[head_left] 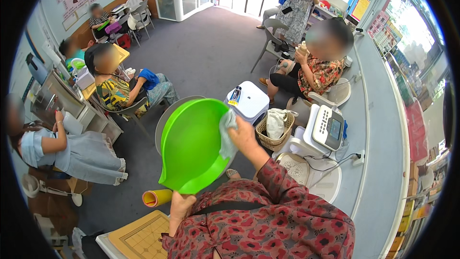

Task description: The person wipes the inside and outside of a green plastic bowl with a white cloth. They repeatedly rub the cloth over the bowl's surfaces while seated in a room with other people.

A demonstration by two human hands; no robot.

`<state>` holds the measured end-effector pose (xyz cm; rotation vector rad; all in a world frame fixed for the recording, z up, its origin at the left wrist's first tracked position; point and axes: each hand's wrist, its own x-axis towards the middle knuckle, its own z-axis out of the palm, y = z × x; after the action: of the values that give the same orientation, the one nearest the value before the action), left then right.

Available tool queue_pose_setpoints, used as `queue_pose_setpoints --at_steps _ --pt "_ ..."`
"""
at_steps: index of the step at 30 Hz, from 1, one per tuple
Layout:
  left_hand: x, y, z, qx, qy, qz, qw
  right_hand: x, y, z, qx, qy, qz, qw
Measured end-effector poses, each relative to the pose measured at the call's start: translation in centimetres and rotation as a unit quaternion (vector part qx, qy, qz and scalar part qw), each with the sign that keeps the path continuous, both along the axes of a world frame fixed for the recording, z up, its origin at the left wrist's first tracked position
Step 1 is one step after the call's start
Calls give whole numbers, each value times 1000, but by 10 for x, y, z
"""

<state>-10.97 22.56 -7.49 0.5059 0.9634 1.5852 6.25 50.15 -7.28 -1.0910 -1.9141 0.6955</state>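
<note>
A bright green plastic basin (194, 140) with a pointed lip is held up in front of me, its inside facing the camera. My left hand (181, 203) grips it at the lower edge, near the point. On the opposite side, my right hand (245, 133) holds a pale grey-blue cloth (227, 133) pressed against the rim and inner wall. The fingertips of the right hand are partly hidden by the cloth. Behind the basin, part of a round grey rim (160, 129) shows; what it belongs to is covered.
A white lidded box (251, 97) bears a small dark package. Beside it stands a woven basket (275, 136) with a white bag, then a device with a screen (327, 127). A yellow roll (157, 198) and a wooden game board (140, 235) lie lower left. Several people sit or stand around.
</note>
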Motion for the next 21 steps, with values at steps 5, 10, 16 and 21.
queue_pose_setpoints --at_steps 5,10,16,21 --pt "-23 -11 18 14 147 152 977 13 19 78 278 -89 24 956" --pt "-27 21 70 -11 448 126 885 -8 -10 91 449 -234 173 845" --pt "-12 64 83 -82 590 67 800 -44 -38 94 502 -178 262 805" --pt "-3 60 59 -61 514 164 840 -38 -33 94 453 -127 254 845"
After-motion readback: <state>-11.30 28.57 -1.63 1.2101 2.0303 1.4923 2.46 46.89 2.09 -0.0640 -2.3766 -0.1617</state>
